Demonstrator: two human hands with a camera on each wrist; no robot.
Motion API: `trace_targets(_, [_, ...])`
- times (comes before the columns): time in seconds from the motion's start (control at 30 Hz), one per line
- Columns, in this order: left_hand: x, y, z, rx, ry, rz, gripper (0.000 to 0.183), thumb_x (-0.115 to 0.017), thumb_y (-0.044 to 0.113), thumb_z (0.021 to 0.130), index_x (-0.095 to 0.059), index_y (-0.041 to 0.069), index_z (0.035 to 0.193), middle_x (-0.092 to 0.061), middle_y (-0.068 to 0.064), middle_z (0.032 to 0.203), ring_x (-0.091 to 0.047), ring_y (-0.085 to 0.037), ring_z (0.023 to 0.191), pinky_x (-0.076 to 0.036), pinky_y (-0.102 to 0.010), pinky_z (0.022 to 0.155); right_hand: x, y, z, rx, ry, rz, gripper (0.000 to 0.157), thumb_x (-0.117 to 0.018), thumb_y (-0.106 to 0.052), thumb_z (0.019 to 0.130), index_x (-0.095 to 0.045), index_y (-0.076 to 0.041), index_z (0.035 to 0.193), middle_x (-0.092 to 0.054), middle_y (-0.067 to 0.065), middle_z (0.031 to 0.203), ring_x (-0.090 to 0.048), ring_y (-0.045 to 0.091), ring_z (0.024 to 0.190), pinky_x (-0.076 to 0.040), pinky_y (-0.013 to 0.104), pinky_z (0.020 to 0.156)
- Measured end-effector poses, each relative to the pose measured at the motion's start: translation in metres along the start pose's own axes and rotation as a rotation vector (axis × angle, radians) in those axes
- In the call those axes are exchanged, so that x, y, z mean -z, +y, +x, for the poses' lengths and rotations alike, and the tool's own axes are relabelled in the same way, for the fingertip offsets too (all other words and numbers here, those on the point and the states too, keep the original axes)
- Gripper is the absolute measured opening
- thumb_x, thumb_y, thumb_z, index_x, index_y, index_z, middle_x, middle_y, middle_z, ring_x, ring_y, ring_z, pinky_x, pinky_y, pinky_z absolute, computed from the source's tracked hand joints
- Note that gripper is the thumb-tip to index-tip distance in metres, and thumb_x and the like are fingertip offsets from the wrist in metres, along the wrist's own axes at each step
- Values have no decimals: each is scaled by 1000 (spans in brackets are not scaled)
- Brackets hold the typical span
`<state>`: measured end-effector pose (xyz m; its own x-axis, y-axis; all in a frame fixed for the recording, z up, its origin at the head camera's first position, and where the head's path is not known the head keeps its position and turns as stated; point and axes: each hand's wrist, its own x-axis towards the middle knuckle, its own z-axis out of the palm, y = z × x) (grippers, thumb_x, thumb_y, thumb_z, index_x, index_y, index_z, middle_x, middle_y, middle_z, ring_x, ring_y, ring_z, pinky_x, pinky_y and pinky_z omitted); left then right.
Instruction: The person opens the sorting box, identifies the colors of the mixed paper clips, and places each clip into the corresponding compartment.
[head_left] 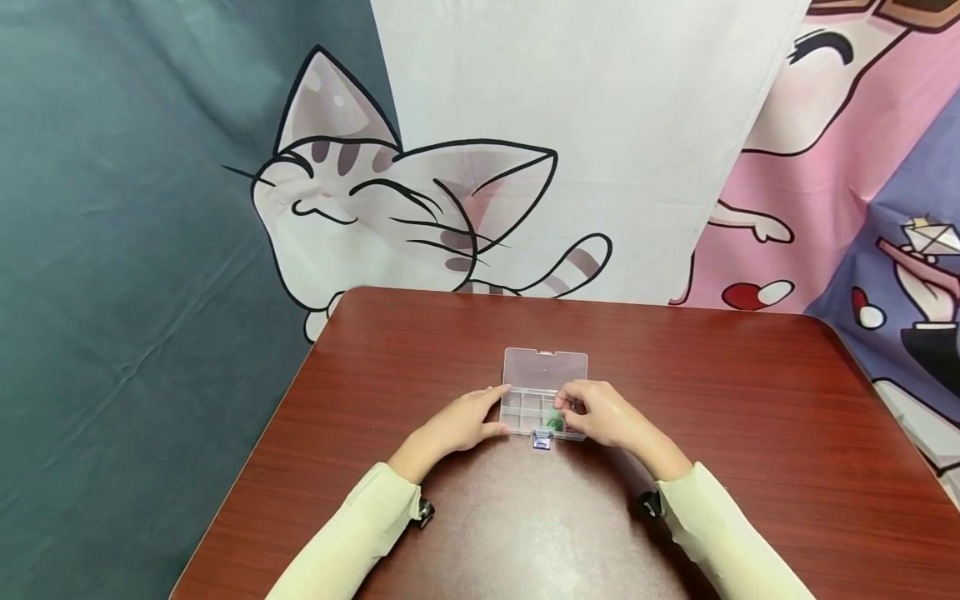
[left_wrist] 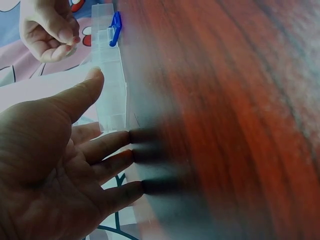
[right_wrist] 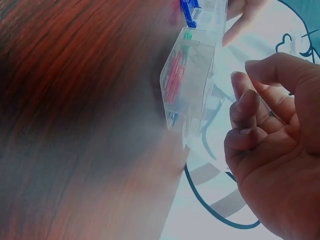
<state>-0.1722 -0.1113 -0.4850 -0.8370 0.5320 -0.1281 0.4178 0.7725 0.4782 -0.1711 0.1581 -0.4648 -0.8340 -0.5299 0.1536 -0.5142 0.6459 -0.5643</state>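
A clear plastic compartment box point(head_left: 521, 419) lies on the table with its lid point(head_left: 546, 369) raised at the back and a blue latch point(head_left: 542, 440) at its front. Green paper clips point(head_left: 555, 423) show in a front compartment; pink clips point(right_wrist: 174, 80) and some blue ones point(right_wrist: 173, 119) are visible through the wall at the right end. My left hand point(head_left: 468, 419) rests against the box's left side, its fingers extended. Over the right compartments, my right hand point(head_left: 600, 410) has thumb and fingers together, pinching a small paper clip point(left_wrist: 72, 51), mostly hidden by the fingertips.
The reddish-brown wooden table point(head_left: 750, 433) spreads around the box, its far edge just beyond the lid. Behind it hangs a cloth backdrop point(head_left: 637, 108) with a cartoon cat. Dark straps with devices sit at both wrists.
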Motion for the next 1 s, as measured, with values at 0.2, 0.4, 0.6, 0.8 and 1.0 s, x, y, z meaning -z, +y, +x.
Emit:
trace_targets(0.2, [0,0,-1,1,-4,-15,72,-68,38,98,-37,10,157,-46,-15,154,-44,-30,143,-36,-44,118,1,1,-1,2,23,-6,8,-70,-5,88,-69,-13,88,-60,-11,80,-54,6,73,-48,25,66])
trace_targets(0.4, [1,1,-1,2,-1,-15,73,-68,38,97,-37,10,157,-47,-15,154,-45,-30,143,-38,-44,117,4,2,-3,-8,55,-1,10,-68,-4,88,-69,-14,87,-61,-9,81,-54,6,73,-48,24,66])
trace_targets(0.6, [1,-1,-2,11,2,-28,74,-68,39,97,-35,12,158,-46,-14,155,-44,-29,143,-37,-43,117,6,7,-7,-32,96,9,10,-67,-1,88,-71,-10,89,-61,-8,81,-52,6,71,-47,24,64])
trace_targets(0.8, [5,-4,-4,-9,-6,-54,76,-69,39,97,-34,12,159,-46,-15,155,-44,-28,143,-38,-43,117,11,15,-12,-69,156,6,9,-68,-1,89,-72,-9,92,-64,-4,87,-53,8,70,-49,27,64])
trace_targets(1.0, [10,-10,-7,-33,-27,-76,74,-69,37,97,-36,12,158,-50,-14,152,-47,-27,140,-40,-44,115,16,25,-21,-124,207,1,7,-70,-7,91,-72,-8,97,-66,-1,92,-56,10,71,-52,30,66])
